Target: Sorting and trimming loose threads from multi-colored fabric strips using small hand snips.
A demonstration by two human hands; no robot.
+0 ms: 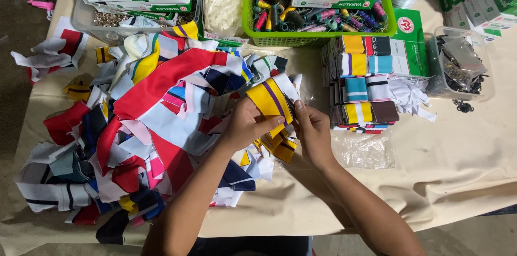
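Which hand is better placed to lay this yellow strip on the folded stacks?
Probably the right hand: it pinches the yellow strip on the side beside the folded stacks, while the left hand is toward the loose pile.

Both forearms come into view from the bottom edge, bare from elbow to wrist, with no sleeve showing. The left hand point(245, 124) and the right hand point(313, 133) are bare too: no gloves, rings, watch or bracelet visible. The fingers are slim, with short, plain, unpainted nails where they show.
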